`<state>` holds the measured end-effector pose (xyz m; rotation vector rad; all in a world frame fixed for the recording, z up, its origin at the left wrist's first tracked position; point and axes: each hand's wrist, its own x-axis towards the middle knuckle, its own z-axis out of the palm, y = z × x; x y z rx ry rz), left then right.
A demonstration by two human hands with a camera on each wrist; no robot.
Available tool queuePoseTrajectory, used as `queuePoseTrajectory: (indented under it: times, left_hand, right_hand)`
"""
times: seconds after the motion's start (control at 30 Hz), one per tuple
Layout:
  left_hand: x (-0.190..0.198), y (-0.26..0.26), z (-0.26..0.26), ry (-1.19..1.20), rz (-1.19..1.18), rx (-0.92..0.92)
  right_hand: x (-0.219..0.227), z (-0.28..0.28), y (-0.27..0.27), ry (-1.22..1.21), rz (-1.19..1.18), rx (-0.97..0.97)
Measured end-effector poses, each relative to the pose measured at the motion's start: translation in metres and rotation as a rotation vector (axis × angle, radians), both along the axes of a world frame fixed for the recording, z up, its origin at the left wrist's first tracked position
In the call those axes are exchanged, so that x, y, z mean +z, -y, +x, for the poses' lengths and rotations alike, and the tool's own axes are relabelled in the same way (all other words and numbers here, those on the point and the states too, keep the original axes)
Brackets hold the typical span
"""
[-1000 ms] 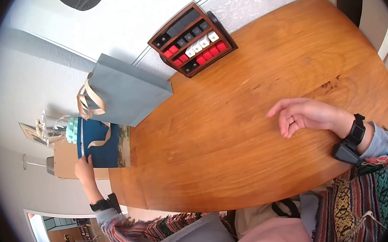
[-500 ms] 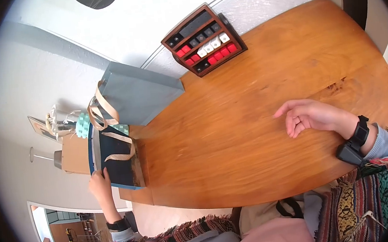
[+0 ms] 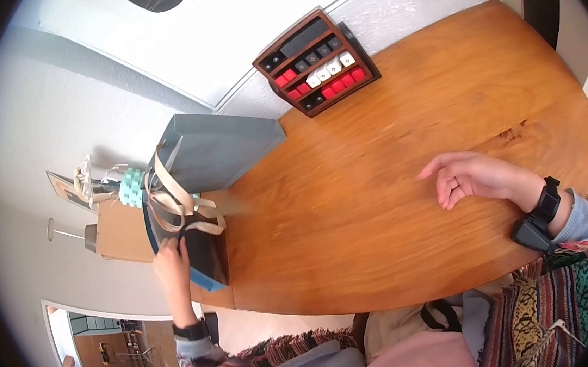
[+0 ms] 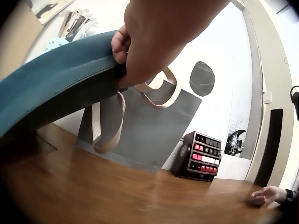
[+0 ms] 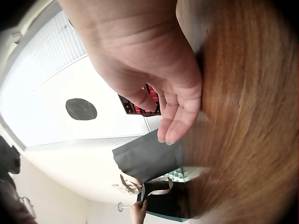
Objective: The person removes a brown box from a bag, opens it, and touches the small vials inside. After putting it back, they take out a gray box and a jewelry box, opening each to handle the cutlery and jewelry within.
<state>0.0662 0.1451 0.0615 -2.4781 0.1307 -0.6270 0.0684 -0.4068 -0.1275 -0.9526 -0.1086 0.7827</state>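
My left hand (image 3: 172, 262) pinches the top rim of a blue paper gift bag (image 4: 56, 70) at the left end of the wooden table. In the head view the bag leans, its dark side turned up and a bright blue edge low down. Its cream ribbon handle (image 3: 206, 226) hangs loose near my fingers. Right behind stands a larger grey-blue gift bag (image 3: 234, 147), with its own cream ribbon (image 3: 169, 178) looping over the blue one. My right hand (image 3: 474, 177) rests on the right part of the table, fingers loosely curled, holding nothing.
A brown wooden rack (image 3: 317, 61) of red, white and black keycap-like cubes stands against the back wall. Beyond the bags are a mint-green textured object (image 3: 131, 187) and a cardboard-coloured box (image 3: 123, 230). The wooden table (image 3: 353, 213) ends close to the person's lap.
My left hand has moved rightward with the blue bag's rim, and the bag has turned from its blue face to its dark side. The head view shifted slightly; my right hand keeps its pose.
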Motion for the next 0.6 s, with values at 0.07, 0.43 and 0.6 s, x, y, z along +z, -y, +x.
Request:
queuePoseTrajectory:
  times: [0.07, 0.43, 0.6]
  left_hand:
    - [0.0, -0.001, 0.025, 0.037, -0.02, -0.065]
    - [-0.025, 0.029, 0.119, 0.02, 0.062, -0.111]
    - [-0.053, 0.042, 0.106, -0.125, 0.081, -0.202]
  right_hand:
    - [0.001, 0.0, 0.001, 0.003, 0.0, -0.004]
    - [-0.002, -0.001, 0.003, 0.007, 0.011, -0.006]
    - [-0.005, -0.003, 0.003, 0.016, 0.004, 0.002]
